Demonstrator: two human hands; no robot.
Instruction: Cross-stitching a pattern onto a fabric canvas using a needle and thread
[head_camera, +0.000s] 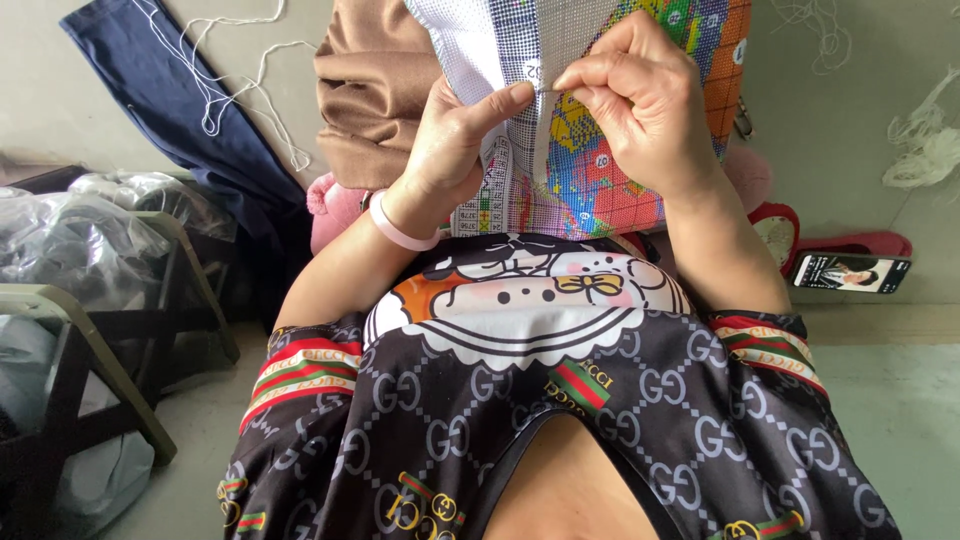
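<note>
A cross-stitch canvas (580, 165) with a printed coloured grid pattern lies over my lap, part stitched in bright colours, part white. My left hand (455, 140) grips the canvas from the left, thumb stretched across the cloth, a pink band at the wrist. My right hand (640, 95) pinches something small, most likely a needle too thin to make out, at the canvas just above my left thumb tip. The fingertips of both hands nearly touch.
Brown cloth (375, 85) lies behind the canvas. Dark blue fabric (190, 100) with loose white thread (230, 70) sits at the upper left. A phone (850, 272) rests on the floor at right. Stool frames and plastic bags (80, 250) stand at left.
</note>
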